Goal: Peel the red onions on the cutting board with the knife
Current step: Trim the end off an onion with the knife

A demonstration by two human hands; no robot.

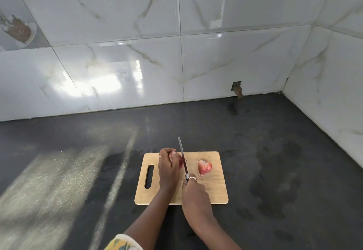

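Observation:
A light wooden cutting board (214,189) with a handle slot on its left lies on the dark counter. My left hand (167,168) grips a red onion (177,158) on the board's upper middle, and most of that onion is hidden under the fingers. My right hand (193,192) holds the knife (183,156) by its handle, the long blade pointing away from me and resting against the onion's right side. A second red onion (204,167), in its skin, lies free on the board to the right of the blade.
The dark counter (78,171) surrounds the board and has damp patches at the right. Glossy marble-look wall tiles (137,63) close off the back and right side. A small square hole in the tile (237,87) sits low on the back wall.

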